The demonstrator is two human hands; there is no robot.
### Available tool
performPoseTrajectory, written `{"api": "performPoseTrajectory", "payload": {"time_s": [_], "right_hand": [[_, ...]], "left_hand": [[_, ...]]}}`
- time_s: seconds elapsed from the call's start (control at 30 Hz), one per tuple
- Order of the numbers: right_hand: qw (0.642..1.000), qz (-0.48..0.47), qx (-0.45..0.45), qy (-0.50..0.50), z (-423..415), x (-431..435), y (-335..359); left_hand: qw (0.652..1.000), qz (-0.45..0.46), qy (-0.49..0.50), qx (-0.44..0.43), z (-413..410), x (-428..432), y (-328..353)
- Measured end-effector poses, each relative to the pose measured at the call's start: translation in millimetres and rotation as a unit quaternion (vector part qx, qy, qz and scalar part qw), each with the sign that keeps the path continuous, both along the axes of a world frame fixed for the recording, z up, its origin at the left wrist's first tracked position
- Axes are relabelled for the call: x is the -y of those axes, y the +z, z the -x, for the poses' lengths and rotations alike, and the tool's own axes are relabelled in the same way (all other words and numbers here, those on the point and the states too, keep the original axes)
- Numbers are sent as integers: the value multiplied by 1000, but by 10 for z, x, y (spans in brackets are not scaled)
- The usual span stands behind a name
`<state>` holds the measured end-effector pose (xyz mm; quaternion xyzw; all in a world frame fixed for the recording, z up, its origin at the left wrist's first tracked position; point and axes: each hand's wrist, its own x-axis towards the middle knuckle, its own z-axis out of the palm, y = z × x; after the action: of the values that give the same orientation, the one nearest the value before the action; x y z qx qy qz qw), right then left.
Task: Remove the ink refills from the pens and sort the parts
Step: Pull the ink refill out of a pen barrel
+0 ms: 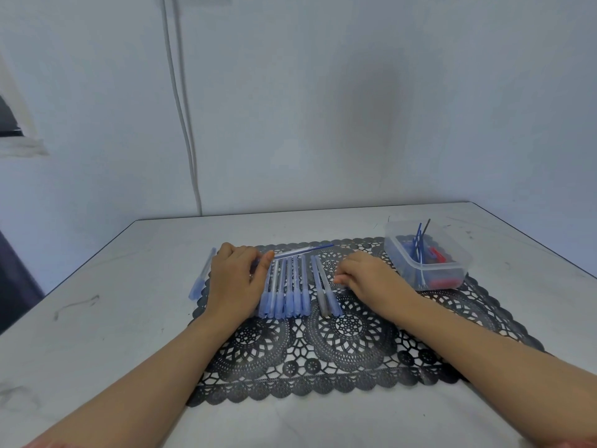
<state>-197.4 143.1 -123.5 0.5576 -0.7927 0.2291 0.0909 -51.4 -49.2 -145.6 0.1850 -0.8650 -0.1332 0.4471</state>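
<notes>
Pens [286,289] lie capped in a row on the lace mat [323,350]; my left hand [237,276] pinches one crosswise pen [300,252] at the row's far end. My right hand [365,274] rests nearby, fingers loosely curled, seemingly empty. I judge a refill pull is starting: the right hand must grip that pen's blue tip [324,246].

A mat [323,350] lies on the table [129,318]. On its far half, a row of pens [286,286] lies side by side, with a pair of pens [324,286] just to the right. A crosswise pen [300,252] lies behind the row, its left end in the left hand [237,276]. The right hand [368,276] rests right of the pair. A lone pen [203,274] lies off the mat, left. A container [429,273] at the far right corner holds refills [418,244].
</notes>
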Motion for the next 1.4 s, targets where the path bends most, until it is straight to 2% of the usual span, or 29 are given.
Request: {"api": "performPoseTrajectory", "payload": {"time_s": [0.37,0.57,0.63,0.73,0.8,0.9,1.2,1.4], "right_hand": [[999,-37,10,23,-18,10,-27],[999,-22,8,27,-14,-22,1],[1000,3,-16,12,1,-43,21],[993,104,-61,4,-25,-73,83],[977,184,-105,22,-52,-84,120],[959,225,-160,67,-89,-55,111],[964,132,-196,121,-154,-16,25],[954,161,-238,85,-74,-23,73]], "left_hand": [[1000,2,-13,7,-10,-15,7],[1000,1,-11,7,-11,-19,8],[1000,0,-11,6,-17,-29,15],[1000,1,-11,7,-15,-26,16],[1000,4,-10,11,-15,-23,14],[1000,24,-18,10,-21,-49,25],[995,93,-38,-11,-15,-113,51],[995,89,-40,-12,-17,-98,48]]}}
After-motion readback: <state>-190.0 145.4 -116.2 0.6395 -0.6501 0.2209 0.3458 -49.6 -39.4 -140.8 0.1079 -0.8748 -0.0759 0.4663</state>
